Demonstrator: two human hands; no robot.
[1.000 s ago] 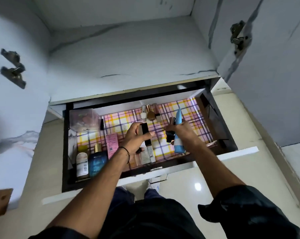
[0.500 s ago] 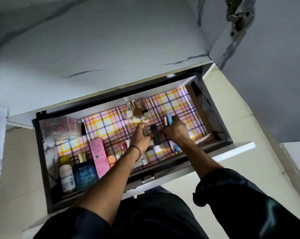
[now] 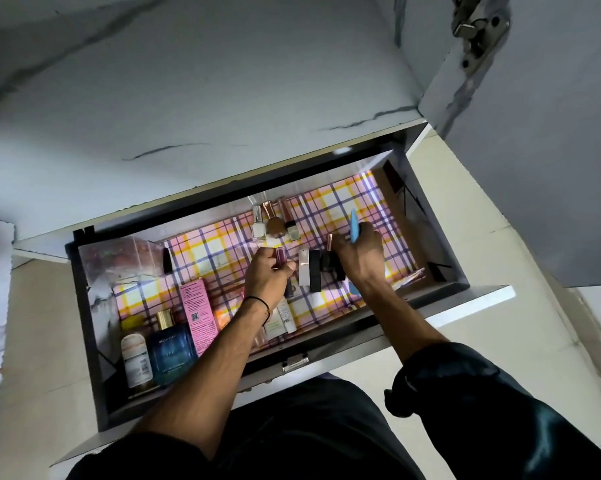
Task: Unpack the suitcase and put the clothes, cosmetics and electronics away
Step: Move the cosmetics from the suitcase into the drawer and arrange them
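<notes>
1. Now the cosmetics are down in the open drawer point(image 3: 465, 301). The left hand point(image 3: 269, 277) has curled fingers pinching a small pink tube point(image 3: 279, 258) just over the plaid liner point(image 3: 216, 251).
2. The right hand point(image 3: 361, 258) is curled round a blue tube point(image 3: 353, 228), which pokes out past the fingers. A rose-capped stick point(image 3: 329, 241) is at its fingertips; can't tell if it is gripped.
3. Change: the black case point(image 3: 314, 271) that was up in the left hand a second ago now sits on the liner between the two hands, beside a silver-white tube point(image 3: 304, 268). Both hands have dropped lower.
4. Likely meaning: one item is placed and more are still in hand, so the cosmetics step is mid-way.
5. Beyond the left hand are nail-polish bottles point(image 3: 275, 225). To its left are a pink box point(image 3: 198, 313) and a blue perfume bottle point(image 3: 171, 351).
</notes>
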